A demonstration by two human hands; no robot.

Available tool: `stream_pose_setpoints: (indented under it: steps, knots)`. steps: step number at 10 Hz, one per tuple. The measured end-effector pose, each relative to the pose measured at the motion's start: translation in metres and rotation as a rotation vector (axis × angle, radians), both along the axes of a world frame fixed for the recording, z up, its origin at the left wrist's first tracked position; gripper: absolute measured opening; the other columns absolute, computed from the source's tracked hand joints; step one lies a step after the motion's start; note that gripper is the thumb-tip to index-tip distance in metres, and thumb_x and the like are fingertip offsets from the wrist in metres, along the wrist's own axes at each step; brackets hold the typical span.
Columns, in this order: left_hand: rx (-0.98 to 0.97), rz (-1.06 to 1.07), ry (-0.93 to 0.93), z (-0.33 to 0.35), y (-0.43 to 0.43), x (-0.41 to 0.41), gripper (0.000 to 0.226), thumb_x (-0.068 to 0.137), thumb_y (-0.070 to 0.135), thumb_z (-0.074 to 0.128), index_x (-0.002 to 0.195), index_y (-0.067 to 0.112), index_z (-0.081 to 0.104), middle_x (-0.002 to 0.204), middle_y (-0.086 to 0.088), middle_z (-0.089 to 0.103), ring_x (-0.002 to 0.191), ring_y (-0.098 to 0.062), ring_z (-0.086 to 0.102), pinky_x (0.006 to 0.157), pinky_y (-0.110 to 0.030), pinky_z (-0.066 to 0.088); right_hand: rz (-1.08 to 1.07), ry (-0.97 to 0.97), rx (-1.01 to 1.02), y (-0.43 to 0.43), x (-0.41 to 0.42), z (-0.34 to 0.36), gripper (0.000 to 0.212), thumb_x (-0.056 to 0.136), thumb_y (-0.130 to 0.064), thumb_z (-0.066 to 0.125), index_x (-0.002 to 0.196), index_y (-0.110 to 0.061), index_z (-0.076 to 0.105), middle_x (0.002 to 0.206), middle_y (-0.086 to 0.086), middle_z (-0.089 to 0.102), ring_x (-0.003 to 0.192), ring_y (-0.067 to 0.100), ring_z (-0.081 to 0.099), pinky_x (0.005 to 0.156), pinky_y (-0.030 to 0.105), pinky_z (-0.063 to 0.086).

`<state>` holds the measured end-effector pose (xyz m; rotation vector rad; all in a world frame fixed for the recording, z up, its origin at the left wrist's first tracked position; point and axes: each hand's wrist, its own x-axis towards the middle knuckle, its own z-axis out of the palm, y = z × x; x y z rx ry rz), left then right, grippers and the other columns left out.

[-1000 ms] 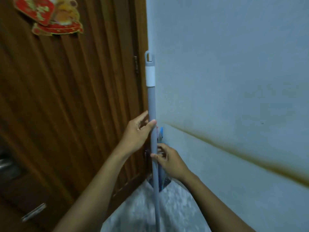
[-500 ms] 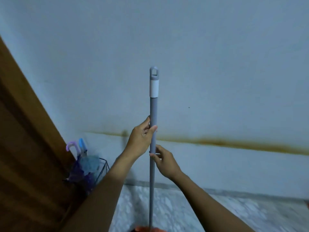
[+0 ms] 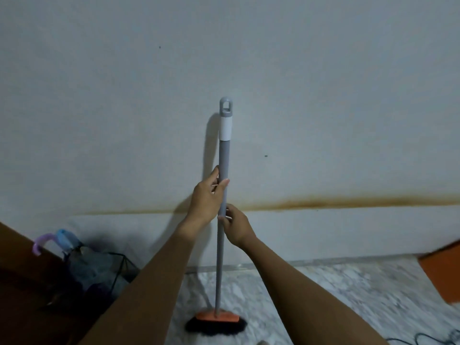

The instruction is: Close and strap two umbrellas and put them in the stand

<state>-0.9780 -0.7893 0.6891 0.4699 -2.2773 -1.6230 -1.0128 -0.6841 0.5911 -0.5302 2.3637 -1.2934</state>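
Broom head (image 3: 216,318) now visible; left hand (image 3: 206,199), right hand (image 3: 236,226) grip pole (image 3: 224,155); umbrellas (image 3: 74,260) dim.

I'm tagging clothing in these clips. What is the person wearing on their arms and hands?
Nothing that shows. The left forearm and right forearm are bare down to the picture's bottom edge, with no sleeve in view. The left hand and right hand are ungloved, and no watch or bracelet shows at either wrist. Rings are too small to tell.

A home: broom (image 3: 223,158), umbrella stand (image 3: 119,268) beside wooden door (image 3: 15,282), marble floor (image 3: 311,282).
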Motion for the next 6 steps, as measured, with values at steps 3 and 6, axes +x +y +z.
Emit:
stream_pose_setpoints:
  steps: [3,6]
  knots:
    - [0.005,0.078,-0.061,-0.002,0.005,-0.017,0.048,0.097,0.025,0.056,0.143,0.012,0.046,0.109,0.007,0.061,0.097,-0.007,0.059,0.070,0.001,0.042,0.005,-0.024,0.125,-0.001,-0.027,0.002,0.034,0.097,-0.031,0.054,0.130,-0.022,0.059,0.127,-0.001,0.067,0.117,0.017,0.062,0.093,0.043,0.054]
    - [-0.176,0.013,-0.206,0.032,-0.020,0.012,0.050,0.094,0.037,0.058,0.140,0.019,0.051,0.128,-0.003,0.063,0.120,-0.020,0.057,0.093,-0.022,0.039,-0.037,0.140,-0.010,0.025,-0.021,0.092,0.043,0.098,-0.039,0.055,0.137,-0.020,0.054,0.135,0.002,0.061,0.118,0.016,0.062,0.100,0.033,0.049]
